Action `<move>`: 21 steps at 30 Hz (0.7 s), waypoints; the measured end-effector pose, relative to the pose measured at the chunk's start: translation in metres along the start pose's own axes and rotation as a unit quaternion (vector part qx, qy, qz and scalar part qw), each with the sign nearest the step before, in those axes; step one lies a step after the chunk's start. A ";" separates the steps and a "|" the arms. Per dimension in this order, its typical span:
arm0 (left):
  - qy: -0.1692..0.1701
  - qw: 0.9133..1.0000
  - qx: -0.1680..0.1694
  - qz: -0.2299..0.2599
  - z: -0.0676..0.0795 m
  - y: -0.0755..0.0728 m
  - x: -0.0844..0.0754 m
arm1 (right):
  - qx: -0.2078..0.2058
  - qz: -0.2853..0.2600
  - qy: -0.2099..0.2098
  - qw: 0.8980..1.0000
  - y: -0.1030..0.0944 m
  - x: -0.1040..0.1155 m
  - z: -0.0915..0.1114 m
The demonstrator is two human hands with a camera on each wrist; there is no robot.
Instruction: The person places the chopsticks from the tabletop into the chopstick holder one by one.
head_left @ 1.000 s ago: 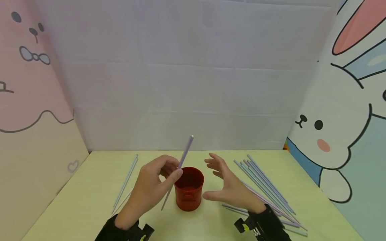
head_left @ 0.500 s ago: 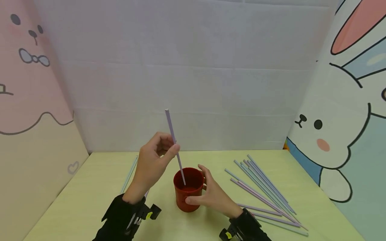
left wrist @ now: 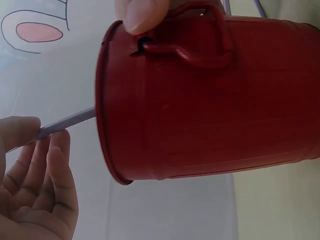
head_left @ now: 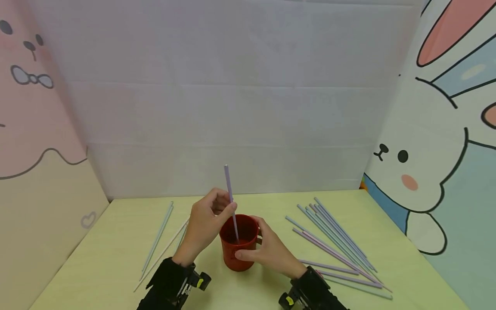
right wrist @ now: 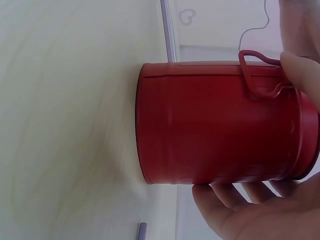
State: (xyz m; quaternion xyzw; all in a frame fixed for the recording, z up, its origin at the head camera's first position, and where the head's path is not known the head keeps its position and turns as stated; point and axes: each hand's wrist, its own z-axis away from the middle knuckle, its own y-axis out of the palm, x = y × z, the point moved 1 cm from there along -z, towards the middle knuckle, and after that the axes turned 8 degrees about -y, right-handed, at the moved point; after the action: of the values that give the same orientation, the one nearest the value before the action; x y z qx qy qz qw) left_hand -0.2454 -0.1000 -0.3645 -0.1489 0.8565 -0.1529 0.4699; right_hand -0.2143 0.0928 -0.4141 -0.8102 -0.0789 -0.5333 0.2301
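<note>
A small red metal bucket [head_left: 229, 255] with wire side handles stands upright on the table. My left hand [head_left: 207, 221] pinches a slim purple stick [head_left: 228, 180] between thumb and fingers, above the bucket's left rim. The stick's lower end is inside the bucket; in the left wrist view the bucket wall [left wrist: 200, 115] hides it. My right hand [head_left: 271, 252] holds the bucket from the right. In the right wrist view its fingers [right wrist: 225, 202] touch one side of the bucket and the thumb lies by a handle on the other.
Several blue, green, purple and pink sticks [head_left: 337, 237] lie fanned out on the table [head_left: 217, 292] to the right. More pale sticks [head_left: 156, 239] lie at the left. A white backdrop [head_left: 232, 107] rises behind, with cartoon panels on both sides.
My right hand has moved from beside the bucket onto it. My left hand has raised the purple stick over the bucket, then lowered its lower end inside.
</note>
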 end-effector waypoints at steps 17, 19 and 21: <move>-0.028 0.997 0.002 -0.073 0.012 0.014 0.012 | 0.008 0.009 -0.010 1.000 -0.002 -0.019 0.000; -0.034 0.996 -0.004 -0.084 0.013 0.014 0.013 | 0.009 0.011 -0.006 1.000 -0.003 -0.019 -0.001; -0.042 0.995 -0.009 -0.093 0.014 0.015 0.015 | 0.010 0.016 -0.005 1.000 -0.003 -0.018 -0.001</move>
State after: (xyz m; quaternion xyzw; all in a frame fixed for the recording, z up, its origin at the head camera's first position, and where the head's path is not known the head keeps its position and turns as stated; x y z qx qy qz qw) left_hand -0.2424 -0.0944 -0.3888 -0.2386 0.8197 -0.1820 0.4879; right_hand -0.2236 0.0969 -0.4295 -0.8116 -0.0724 -0.5250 0.2459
